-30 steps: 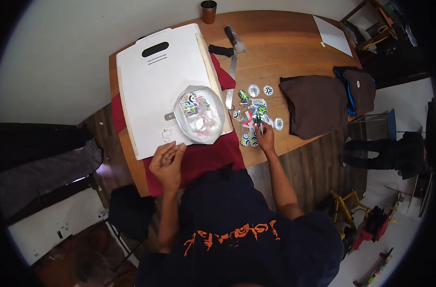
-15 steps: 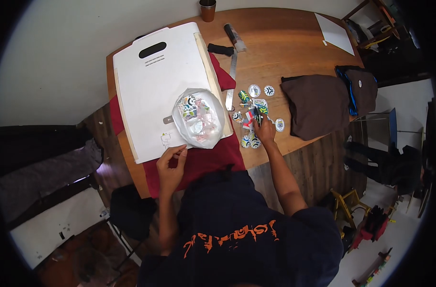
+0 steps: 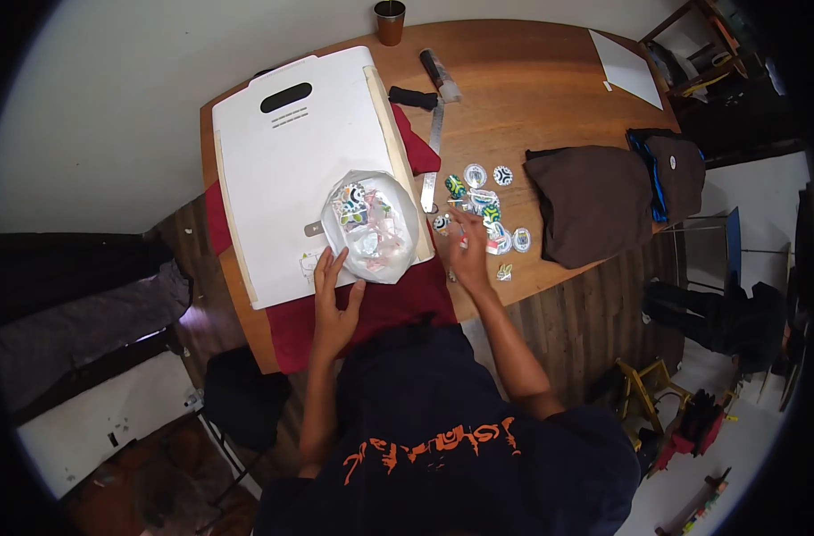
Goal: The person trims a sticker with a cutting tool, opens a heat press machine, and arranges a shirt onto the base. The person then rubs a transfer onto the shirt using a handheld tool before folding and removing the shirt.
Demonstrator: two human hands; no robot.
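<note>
A white plastic bag with its mouth spread wide holds several printed sticker-like pieces and some clear and pinkish wrapping. My left hand is at the bag's lower left rim, thumb and fingers apart; whether it touches the rim I cannot tell. Over the pile of colourful stickers on the table, my right hand reaches with fingers bent and apart, covering some of them. Round stickers and a small piece lie beside that hand.
The bag rests on a large white board with a slot, above a dark red cloth. A metal ruler, a black roll, a cup and folded brown garments share the wooden table.
My right hand has moved left and toward me across the stickers, and some of them have shifted. My left hand has spread its fingers and moved up beside the bag.
</note>
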